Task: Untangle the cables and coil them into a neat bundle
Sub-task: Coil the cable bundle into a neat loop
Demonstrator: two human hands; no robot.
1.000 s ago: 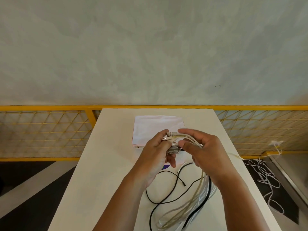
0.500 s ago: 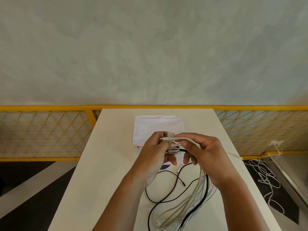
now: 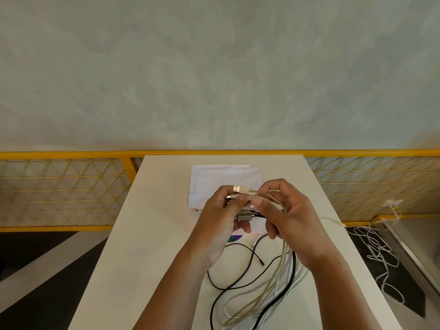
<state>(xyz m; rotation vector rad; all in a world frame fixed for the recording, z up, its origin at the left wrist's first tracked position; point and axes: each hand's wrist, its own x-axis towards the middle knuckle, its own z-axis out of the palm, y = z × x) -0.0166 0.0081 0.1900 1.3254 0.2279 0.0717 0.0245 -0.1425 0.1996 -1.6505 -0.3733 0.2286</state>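
Above the white table (image 3: 147,234) both hands hold the plug ends of several cables. My left hand (image 3: 221,215) grips a cluster of plugs: a beige USB plug (image 3: 240,188) sticks up past its thumb and a metal connector (image 3: 245,216) shows below. My right hand (image 3: 288,213) pinches the beige cable just right of that plug. The beige and white cables (image 3: 273,284) and a thick black cable (image 3: 283,296) hang from my hands to the table's near edge. A thin black cable (image 3: 228,285) loops on the tabletop.
A white sheet of paper (image 3: 214,177) lies on the table beyond my hands. A yellow mesh railing (image 3: 71,186) runs behind the table. On the floor at the right lies a loose white cable (image 3: 381,253).
Both hands have shifted slightly: the beige USB plug now stands higher above my left thumb, and my right fingers have moved up along the beige cable next to it.
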